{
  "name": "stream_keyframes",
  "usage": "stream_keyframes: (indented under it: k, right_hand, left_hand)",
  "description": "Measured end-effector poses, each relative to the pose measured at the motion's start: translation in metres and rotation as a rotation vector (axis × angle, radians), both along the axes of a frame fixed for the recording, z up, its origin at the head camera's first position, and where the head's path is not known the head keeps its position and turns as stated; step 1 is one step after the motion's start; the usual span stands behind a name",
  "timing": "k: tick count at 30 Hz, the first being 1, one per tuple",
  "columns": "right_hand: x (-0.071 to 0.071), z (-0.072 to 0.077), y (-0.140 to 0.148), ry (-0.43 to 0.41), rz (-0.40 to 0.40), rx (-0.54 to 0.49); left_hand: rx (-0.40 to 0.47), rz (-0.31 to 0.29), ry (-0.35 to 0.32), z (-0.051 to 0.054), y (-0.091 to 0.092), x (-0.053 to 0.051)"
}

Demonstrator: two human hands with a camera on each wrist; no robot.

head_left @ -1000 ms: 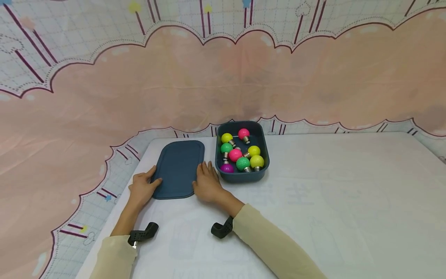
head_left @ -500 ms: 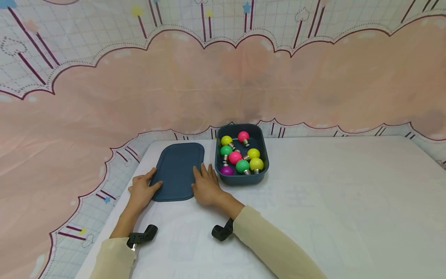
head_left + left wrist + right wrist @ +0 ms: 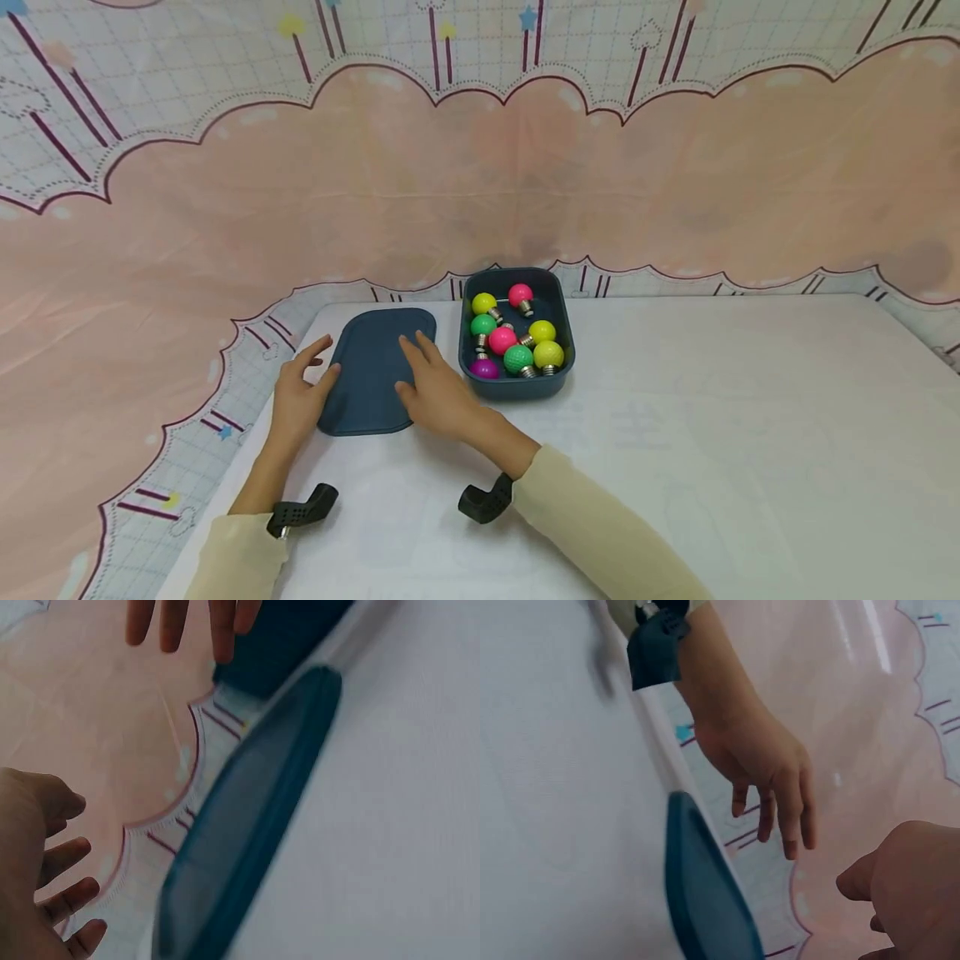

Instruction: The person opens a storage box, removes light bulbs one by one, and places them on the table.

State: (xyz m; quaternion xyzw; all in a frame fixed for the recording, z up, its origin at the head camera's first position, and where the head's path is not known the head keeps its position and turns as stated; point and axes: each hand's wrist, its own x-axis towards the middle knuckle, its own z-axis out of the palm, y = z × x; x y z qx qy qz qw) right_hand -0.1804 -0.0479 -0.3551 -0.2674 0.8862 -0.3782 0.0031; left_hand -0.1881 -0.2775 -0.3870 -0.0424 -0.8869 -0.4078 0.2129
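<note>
While reaching across the white table [image 3: 712, 458], facing a dark blue box [image 3: 517, 387] near the far edge. Finding a flat-lying lid [image 3: 367, 367] of the same colour just left of the box. Spreading the left hand [image 3: 296, 404] with loosely parted fingers just off the lid's left edge. Hovering with the right hand [image 3: 442, 402] above the lid's right side, likewise stretching the fingers wide. Looking at yellow, green, pink and purple bulbs [image 3: 502, 340] inside the box.

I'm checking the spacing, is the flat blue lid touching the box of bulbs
Apart. The head view shows a strip of white tabletop between the lid and the box.
</note>
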Motion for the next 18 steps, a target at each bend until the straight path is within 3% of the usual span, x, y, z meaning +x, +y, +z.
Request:
stream_keyframes:
  k: [6, 15, 18]
  right_hand:
    - [-0.008, 0.013, 0.025, 0.085, -0.019, -0.125]
    - [-0.025, 0.015, 0.067, 0.121, -0.116, -0.270]
    - [-0.028, 0.015, 0.077, 0.095, -0.162, -0.262]
  left_hand:
    - [0.171, -0.083, 0.081, 0.019, 0.025, -0.001]
    - [0.301, -0.220, 0.071, 0.059, 0.078, 0.012]
    - [0.331, -0.245, 0.056, 0.057, 0.087, 0.010]
